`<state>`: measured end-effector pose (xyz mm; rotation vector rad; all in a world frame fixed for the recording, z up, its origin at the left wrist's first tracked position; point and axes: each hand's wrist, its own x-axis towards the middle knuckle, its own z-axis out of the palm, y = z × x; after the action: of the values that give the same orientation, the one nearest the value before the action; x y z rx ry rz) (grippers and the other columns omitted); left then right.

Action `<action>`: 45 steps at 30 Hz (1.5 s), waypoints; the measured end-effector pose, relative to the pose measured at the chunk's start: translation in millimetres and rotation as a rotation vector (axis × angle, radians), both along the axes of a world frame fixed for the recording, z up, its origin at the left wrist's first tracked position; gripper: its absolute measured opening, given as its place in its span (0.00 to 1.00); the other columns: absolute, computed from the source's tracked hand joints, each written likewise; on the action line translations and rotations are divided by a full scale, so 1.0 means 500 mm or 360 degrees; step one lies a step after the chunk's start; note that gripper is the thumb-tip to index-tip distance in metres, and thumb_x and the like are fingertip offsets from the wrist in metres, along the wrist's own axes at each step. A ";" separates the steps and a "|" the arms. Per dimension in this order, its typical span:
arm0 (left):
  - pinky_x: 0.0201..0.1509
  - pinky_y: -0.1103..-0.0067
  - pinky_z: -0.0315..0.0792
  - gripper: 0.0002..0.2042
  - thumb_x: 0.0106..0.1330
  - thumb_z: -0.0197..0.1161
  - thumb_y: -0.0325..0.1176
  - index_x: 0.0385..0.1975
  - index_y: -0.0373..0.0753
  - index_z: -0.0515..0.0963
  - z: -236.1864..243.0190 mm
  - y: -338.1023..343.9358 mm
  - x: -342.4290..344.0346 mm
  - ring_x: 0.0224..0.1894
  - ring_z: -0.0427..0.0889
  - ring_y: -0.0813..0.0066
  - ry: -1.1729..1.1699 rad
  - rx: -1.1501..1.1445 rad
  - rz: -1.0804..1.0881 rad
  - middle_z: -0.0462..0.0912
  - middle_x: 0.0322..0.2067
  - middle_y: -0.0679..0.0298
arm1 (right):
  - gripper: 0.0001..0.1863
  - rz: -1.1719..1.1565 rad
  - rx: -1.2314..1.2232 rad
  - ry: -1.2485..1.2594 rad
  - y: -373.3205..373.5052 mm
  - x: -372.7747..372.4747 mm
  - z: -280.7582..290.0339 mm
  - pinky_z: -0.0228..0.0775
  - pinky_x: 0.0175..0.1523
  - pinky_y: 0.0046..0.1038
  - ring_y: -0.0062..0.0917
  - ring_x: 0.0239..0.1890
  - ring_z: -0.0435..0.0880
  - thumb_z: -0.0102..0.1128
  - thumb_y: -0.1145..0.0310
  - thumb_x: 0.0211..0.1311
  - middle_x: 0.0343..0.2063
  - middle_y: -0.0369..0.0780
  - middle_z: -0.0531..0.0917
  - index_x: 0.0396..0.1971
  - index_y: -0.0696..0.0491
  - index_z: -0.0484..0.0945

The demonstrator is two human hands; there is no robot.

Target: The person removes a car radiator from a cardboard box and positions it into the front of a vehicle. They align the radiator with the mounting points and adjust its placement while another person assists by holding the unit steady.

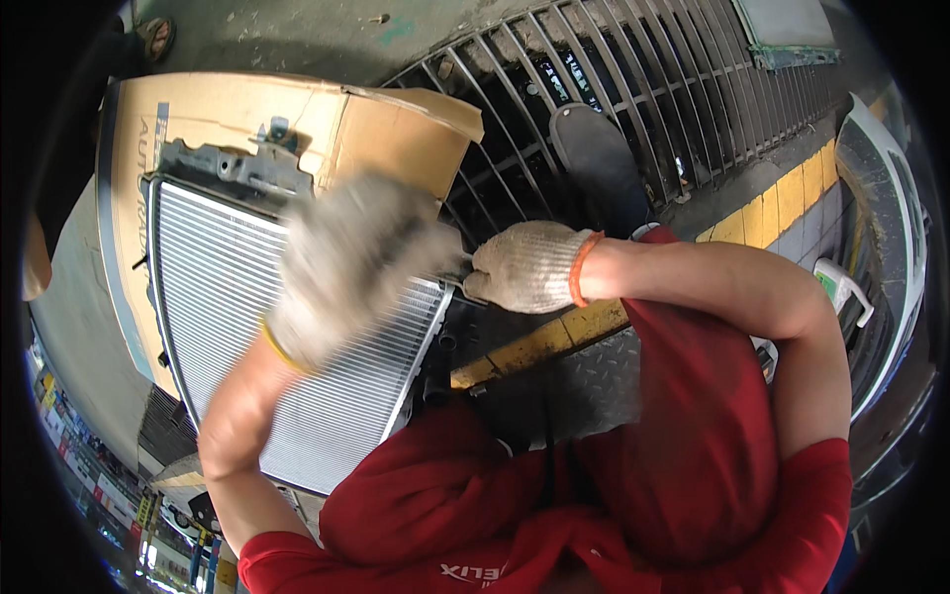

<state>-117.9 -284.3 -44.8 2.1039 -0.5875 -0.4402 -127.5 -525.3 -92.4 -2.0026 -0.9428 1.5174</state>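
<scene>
A car radiator with silver fins and black plastic end tanks lies in front of me, to the left, on a flattened-looking cardboard box. My left hand, in a whitish knit glove with a yellow cuff, is over the radiator's upper part. Motion smears its fingers, so what they hold does not show. My right hand, gloved with an orange cuff, is closed at the radiator's right upper corner. Its fingertips pinch something small and dark that I cannot make out. A black bracket runs along the radiator's far edge.
A metal floor grate stretches beyond my hands, with my dark shoe on it. Yellow-painted edging borders the grate. A pale car body panel stands at the right. Another person's sandalled foot is at the far left.
</scene>
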 end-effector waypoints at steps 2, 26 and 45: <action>0.34 0.71 0.83 0.27 0.58 0.82 0.53 0.47 0.37 0.85 0.018 -0.031 -0.123 0.34 0.86 0.64 -0.0231 0.0198 -0.0091 0.83 0.35 0.58 | 0.26 -0.0059 -0.0316 0.0188 -0.005 -0.002 -0.005 0.80 0.56 0.50 0.55 0.46 0.90 0.48 0.56 0.82 0.41 0.57 0.90 0.44 0.63 0.88; 0.22 0.74 0.78 0.37 0.62 0.77 0.36 0.74 0.50 0.74 0.080 -0.087 -0.362 0.29 0.83 0.74 -0.0585 0.1180 0.0041 0.81 0.34 0.66 | 0.22 -0.0008 0.0273 0.0123 -0.016 0.004 0.024 0.81 0.43 0.38 0.34 0.32 0.87 0.49 0.56 0.85 0.29 0.42 0.85 0.43 0.59 0.83; 0.21 0.73 0.71 0.13 0.64 0.75 0.41 0.41 0.44 0.81 0.025 -0.011 -0.385 0.23 0.79 0.73 -0.0379 0.0761 -0.0007 0.78 0.27 0.68 | 0.08 0.0100 0.0163 0.0164 -0.048 -0.003 -0.012 0.85 0.41 0.34 0.31 0.37 0.89 0.62 0.68 0.76 0.36 0.37 0.82 0.48 0.54 0.84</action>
<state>-310.3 -289.9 -32.4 2.6371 -0.6723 -0.3586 -129.1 -549.6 -98.5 -1.8213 -1.0283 1.5571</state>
